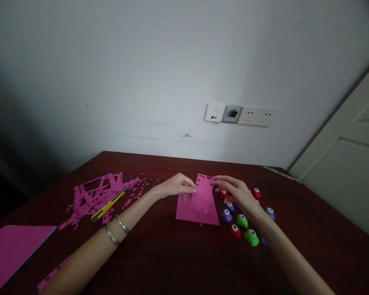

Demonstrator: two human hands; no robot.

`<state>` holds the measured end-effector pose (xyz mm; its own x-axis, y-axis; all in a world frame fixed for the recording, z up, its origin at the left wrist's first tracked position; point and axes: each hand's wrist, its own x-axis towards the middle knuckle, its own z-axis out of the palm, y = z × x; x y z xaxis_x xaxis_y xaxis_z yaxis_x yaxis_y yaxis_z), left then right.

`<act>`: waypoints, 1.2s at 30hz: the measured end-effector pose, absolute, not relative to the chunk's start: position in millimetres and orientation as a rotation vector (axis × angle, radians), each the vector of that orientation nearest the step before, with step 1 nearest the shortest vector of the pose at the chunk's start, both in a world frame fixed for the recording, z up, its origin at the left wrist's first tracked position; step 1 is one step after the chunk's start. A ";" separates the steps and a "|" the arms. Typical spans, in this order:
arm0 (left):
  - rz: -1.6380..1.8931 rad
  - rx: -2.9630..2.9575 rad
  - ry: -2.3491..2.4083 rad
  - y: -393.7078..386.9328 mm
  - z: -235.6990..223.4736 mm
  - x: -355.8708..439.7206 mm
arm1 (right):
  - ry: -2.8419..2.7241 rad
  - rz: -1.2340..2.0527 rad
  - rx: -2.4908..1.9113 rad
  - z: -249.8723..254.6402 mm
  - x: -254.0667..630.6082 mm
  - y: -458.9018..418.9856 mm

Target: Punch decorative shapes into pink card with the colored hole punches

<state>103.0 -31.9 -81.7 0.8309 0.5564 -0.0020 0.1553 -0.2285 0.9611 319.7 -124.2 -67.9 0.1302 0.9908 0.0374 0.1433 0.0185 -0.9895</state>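
Observation:
My left hand [180, 186] pinches the left edge of a pink paper sheet [204, 192] between thumb and fingers. Small shaped holes run along the top of this sheet, and it is raised over a wider, flat pink sheet [184, 213]. At the upper right edge of the held sheet is my right hand [236, 190], its fingers stretched out and apart, fingertips close to or touching the paper. Beneath and beside that hand lie several small craft punches in red, green and purple, including a green punch [251, 237] and a red punch [234, 232].
On the left are a heap of pink paper strips [95, 194], a yellow utility knife [109, 205] and scattered tiny cut-outs [135, 190]. More pink sheets [18, 254] lie at the near left. The dark red table [178, 262] meets a wall with sockets [258, 116].

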 end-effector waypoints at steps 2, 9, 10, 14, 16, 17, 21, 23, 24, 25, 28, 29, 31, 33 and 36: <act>0.394 1.833 0.564 -29.6 -79.4 100.1 | -1.256 1.060 -1.324 -65.4 321.7 -126.0; 0.378 1.973 0.564 -26.5 -79.1 98.8 | -1.331 1.177 -1.352 -73.3 316.4 -124.3; 0.382 1.991 0.555 -26.3 -78.8 98.5 | -1.348 1.178 -1.372 -74.5 316.5 -123.7; 0.377 1.990 0.569 -24.2 -76.8 96.2 | -1.451 1.146 -1.419 -78.0 320.4 -121.5; 0.374 1.962 0.588 -21.7 -75.0 94.3 | -1.473 1.125 -1.433 -78.8 322.2 -120.5; 0.381 1.953 0.596 -20.0 -73.8 93.0 | -1.466 1.113 -1.441 -78.9 322.7 -120.0; 0.432 1.945 0.646 -11.3 -69.4 85.9 | -1.334 1.023 -1.447 -78.2 322.8 -117.6; 0.451 1.920 0.663 -7.5 -69.8 83.2 | -1.244 0.982 -1.417 -78.9 322.9 -116.4; 0.463 1.901 0.665 -6.2 -71.3 82.7 | -1.197 0.970 -1.397 -79.7 322.9 -115.9; 0.476 1.880 0.664 -5.4 -73.5 83.0 | -1.151 0.963 -1.378 -80.8 323.0 -115.5; 0.514 1.842 0.646 -5.8 -84.0 88.5 | -1.045 0.944 -1.338 -84.8 322.4 -114.8; 0.526 1.835 0.643 -6.3 -88.0 91.2 | -1.027 0.935 -1.331 -86.0 322.0 -114.6; 0.565 1.816 0.648 -7.0 -95.1 96.2 | -1.008 0.924 -1.323 -88.2 321.1 -114.2; 0.616 1.787 0.659 -6.7 -99.3 99.3 | -1.001 0.934 -1.311 -89.8 320.7 -113.6; 0.674 1.742 0.677 -5.2 -99.1 99.5 | -1.009 0.958 -1.298 -91.2 320.4 -113.0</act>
